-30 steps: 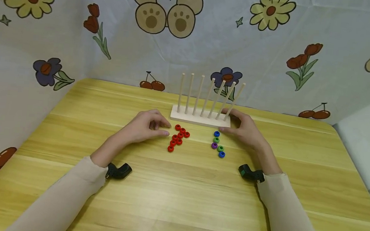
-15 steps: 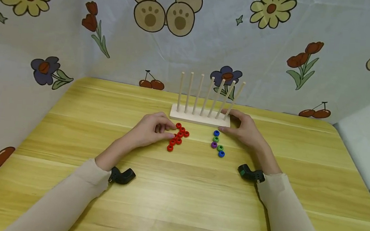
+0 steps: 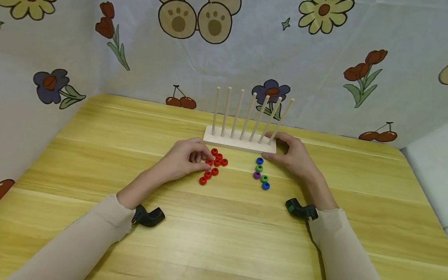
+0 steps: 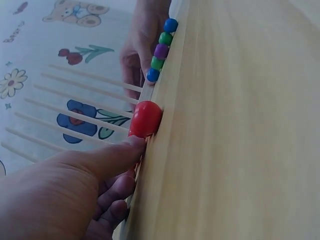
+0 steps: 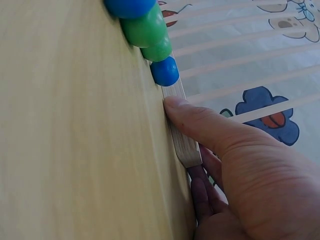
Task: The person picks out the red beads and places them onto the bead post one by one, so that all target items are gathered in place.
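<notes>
In the head view my left hand [image 3: 184, 158] pinches a red bead [image 3: 208, 162] between thumb and fingers, low over the table. Several other red beads [image 3: 224, 162] lie in a loose group right beside it. My right hand [image 3: 296, 157] grips the right end of a pale wooden peg rack [image 3: 240, 141], thumb along the front edge and fingers behind. Upright bare pegs stand along the rack. In the right wrist view the thumb [image 5: 200, 120] presses on the base, close to a blue bead [image 5: 165, 71].
A short line of beads lies in front of the rack's right part: blue [image 3: 260, 161], green [image 3: 264, 178] and purple [image 3: 257, 175] ones. The wooden table [image 3: 214, 246] spreads toward me. A patterned cloth [image 3: 138, 17] hangs behind it.
My left hand has moved right to the red beads and taken one, which has shifted slightly away from its neighbours. The right hand stays on the rack. The head view has shifted a little.
</notes>
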`<state>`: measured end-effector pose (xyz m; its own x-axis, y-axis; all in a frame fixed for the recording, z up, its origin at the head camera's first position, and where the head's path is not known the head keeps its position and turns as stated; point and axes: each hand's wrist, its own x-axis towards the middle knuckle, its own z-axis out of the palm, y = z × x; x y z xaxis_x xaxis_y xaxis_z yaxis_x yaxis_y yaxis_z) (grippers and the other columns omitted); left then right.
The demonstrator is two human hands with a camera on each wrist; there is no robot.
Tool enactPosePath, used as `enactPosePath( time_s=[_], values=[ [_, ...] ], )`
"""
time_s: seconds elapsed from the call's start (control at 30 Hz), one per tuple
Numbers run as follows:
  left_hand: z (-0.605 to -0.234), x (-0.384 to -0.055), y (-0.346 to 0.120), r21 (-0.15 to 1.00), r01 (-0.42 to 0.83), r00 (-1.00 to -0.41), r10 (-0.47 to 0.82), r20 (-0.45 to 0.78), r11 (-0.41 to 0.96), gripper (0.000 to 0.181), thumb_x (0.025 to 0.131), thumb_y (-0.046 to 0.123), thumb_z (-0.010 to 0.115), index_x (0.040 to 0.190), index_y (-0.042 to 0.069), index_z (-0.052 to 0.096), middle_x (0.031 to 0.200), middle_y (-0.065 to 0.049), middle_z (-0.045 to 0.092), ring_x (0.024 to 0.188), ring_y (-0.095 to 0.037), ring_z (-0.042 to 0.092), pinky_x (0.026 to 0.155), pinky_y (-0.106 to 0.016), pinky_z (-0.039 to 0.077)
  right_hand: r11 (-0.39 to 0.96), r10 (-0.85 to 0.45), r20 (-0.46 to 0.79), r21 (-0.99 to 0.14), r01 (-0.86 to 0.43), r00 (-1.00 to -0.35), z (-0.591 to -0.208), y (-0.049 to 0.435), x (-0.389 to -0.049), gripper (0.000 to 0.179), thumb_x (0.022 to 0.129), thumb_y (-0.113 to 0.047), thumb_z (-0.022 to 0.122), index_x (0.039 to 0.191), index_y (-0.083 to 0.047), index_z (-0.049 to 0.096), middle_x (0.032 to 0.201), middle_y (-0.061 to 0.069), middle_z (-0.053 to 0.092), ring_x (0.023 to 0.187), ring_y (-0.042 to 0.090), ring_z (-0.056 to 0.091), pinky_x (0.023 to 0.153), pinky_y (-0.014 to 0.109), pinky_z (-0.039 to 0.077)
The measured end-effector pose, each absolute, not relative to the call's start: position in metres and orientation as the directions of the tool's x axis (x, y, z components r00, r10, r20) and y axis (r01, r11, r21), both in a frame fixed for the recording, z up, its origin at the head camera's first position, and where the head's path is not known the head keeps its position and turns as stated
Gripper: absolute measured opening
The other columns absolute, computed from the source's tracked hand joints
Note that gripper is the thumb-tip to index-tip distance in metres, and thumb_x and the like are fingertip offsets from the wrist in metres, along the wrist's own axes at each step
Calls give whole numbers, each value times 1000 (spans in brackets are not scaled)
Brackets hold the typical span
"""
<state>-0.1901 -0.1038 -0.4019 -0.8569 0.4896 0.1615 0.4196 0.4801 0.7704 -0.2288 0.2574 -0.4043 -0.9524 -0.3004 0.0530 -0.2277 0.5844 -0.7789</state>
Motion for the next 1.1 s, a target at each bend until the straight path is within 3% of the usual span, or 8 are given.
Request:
enactPosePath(
  time_s=[0.23, 0.57, 0.87, 1.1],
  values=[
    [-390, -194, -101, 799, 407, -880, 426, 212, 444, 14, 90, 17, 85, 103, 16, 79, 87, 1, 69, 76, -18, 61, 66, -27, 49, 575, -301, 52, -786, -225, -952, -405, 256, -228, 63, 90, -25, 86, 147, -10, 61, 154, 15, 55, 145, 34, 47, 125, 53, 32],
    [-341, -204, -73, 771, 490, -866, 333, 374, 407, 17, 92, 15, 83, 109, 14, 80, 100, 2, 75, 80, -15, 63, 73, -34, 55, 577, -309, 55, -783, -233, -950, -405, 257, -229, 63, 91, -24, 85, 147, -9, 61, 154, 16, 55, 147, 35, 45, 125, 53, 30],
    [-297, -212, -50, 688, 634, -771, 220, 597, 353, 20, 95, 13, 81, 114, 9, 80, 101, -3, 74, 75, -15, 61, 68, -26, 52, 571, -315, 58, -786, -238, -947, -405, 257, -228, 63, 91, -23, 85, 147, -9, 61, 154, 16, 55, 148, 35, 45, 126, 54, 29],
    [-283, -224, -32, 600, 674, -698, 106, 708, 430, 19, 95, 13, 81, 113, 8, 81, 102, -6, 76, 66, -16, 55, 67, -27, 44, 560, -313, 53, -796, -230, -948, -403, 257, -227, 61, 92, -23, 85, 146, -10, 61, 156, 15, 54, 149, 34, 43, 127, 52, 28]
  ],
)
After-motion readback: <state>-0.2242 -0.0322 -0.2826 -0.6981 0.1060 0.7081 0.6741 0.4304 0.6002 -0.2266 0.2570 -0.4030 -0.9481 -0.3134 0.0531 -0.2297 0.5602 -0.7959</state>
